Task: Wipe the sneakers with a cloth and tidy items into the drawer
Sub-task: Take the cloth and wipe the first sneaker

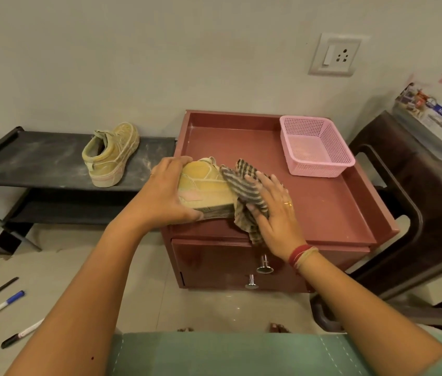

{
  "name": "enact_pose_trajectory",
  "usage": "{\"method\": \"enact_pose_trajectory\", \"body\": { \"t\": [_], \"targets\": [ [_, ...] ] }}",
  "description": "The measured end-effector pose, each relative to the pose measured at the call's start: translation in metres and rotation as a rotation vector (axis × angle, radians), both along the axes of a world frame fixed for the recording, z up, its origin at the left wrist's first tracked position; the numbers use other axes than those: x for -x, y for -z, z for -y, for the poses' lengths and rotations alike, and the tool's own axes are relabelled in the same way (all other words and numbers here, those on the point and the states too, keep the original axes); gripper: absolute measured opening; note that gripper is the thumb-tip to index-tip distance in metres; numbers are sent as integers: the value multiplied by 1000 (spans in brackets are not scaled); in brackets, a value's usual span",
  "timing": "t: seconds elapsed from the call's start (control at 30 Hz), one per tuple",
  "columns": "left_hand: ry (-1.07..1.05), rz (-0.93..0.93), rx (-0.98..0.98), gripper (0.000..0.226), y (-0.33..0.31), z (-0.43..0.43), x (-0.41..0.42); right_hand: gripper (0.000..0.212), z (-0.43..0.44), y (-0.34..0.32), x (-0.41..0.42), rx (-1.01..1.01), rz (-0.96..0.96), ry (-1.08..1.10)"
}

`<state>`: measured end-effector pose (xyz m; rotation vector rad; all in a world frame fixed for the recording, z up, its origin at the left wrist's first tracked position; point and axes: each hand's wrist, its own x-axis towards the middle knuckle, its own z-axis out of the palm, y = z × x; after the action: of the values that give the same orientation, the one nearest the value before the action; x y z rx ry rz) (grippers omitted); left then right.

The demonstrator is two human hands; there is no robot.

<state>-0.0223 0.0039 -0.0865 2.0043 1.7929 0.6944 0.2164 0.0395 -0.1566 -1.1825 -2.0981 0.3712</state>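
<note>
Head view. Sneaker (203,188): on red cabinet (322,207), near left edge, long axis left to right. Left hand (164,191): my grip curled round its left end. Right hand (274,213): fingers straight, pressing cloth (244,191) flat against its right end. Second sneaker (111,156): shelf (38,161), far left, nearer my left hand.

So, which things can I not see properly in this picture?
All in the head view.
Sneaker on the cabinet: both ends covered, by the left hand and by the cloth under the right hand.
Drawer: its closed front hides the inside.
Clear box at right: print blurred, too small.
White pen on the floor: cut by the left edge.
</note>
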Motion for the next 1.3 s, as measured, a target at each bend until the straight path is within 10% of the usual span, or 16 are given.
{"method": "enact_pose_trajectory", "body": {
  "t": [0.23, 0.37, 0.53, 0.7, 0.87, 1.1, 1.3],
  "targets": [
    [3, -26, -4, 107, -1, 1, 1, 32, -26, -1, -25, 504, -497, 203],
    [36, -65, -54, 108, 0, 2, 2, 35, -32, -33, -31, 312, -638, 428],
    [99, -19, -177, 105, -5, 6, -2, 55, -10, -67, -4, -114, -208, 274],
    [160, -61, -262, 100, -12, 10, -4, 57, 16, -45, 32, -65, 219, -197],
    [112, -109, -219, 101, -6, 7, 9, 64, 12, -4, 16, -290, 488, -191],
    [94, -239, -255, 97, -3, 3, 13, 38, -16, 14, -14, 329, -233, 34],
    [35, -210, -66, 117, 2, 5, 20, 28, -26, -10, 2, 470, -681, 350]
  ]
}}
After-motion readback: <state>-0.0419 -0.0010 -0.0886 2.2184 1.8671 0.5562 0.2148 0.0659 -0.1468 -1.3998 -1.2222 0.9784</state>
